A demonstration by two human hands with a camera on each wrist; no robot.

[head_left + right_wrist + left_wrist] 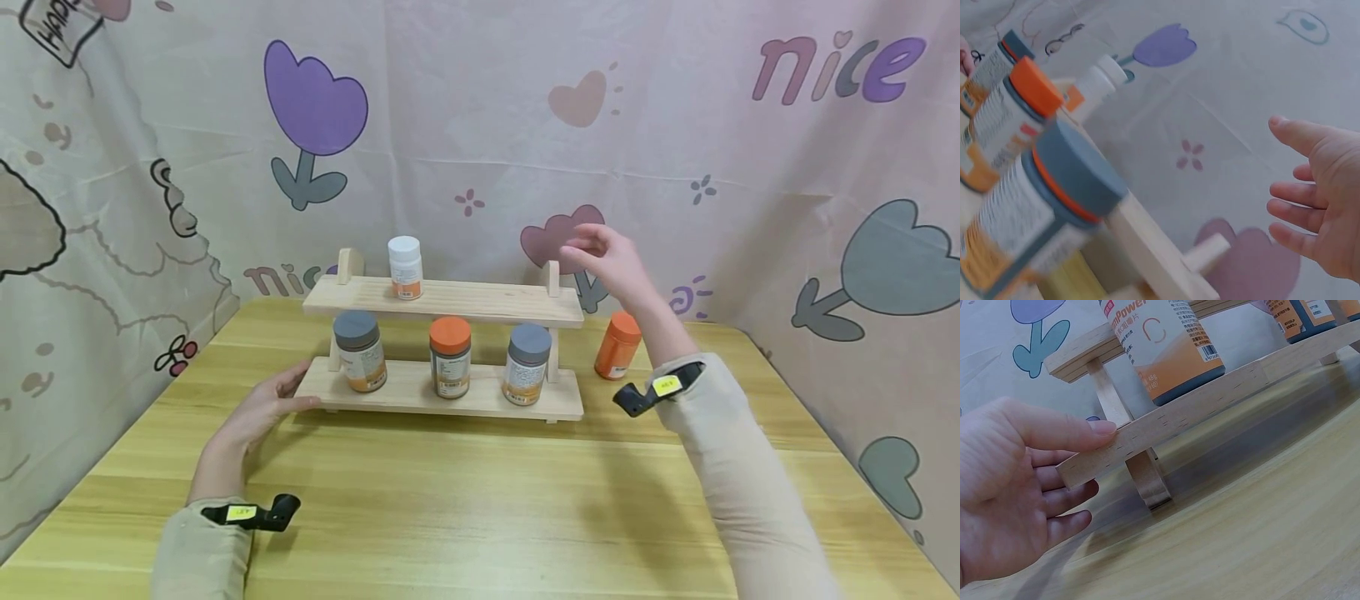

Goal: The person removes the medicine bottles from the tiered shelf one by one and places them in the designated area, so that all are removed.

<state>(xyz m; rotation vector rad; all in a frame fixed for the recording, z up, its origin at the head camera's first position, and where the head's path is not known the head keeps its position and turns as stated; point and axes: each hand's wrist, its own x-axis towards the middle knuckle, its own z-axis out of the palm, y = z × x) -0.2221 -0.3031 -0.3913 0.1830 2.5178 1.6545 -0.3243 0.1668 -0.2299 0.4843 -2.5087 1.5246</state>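
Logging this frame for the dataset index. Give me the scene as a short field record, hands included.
rack: two-tier, wooden
upper shelf: white bottle, left of centre
lower shelf, left to right: first grey-capped bottle, orange-capped bottle, second grey-capped bottle
table: orange bottle, right of the rack
left hand: grips lower shelf's left end
right hand: raised near upper shelf's right end, holds nothing
backdrop: pale printed cloth, flowers and hearts

Yellowish wood-grained table (450,508) before a tulip-printed backdrop (465,100), probably cloth.
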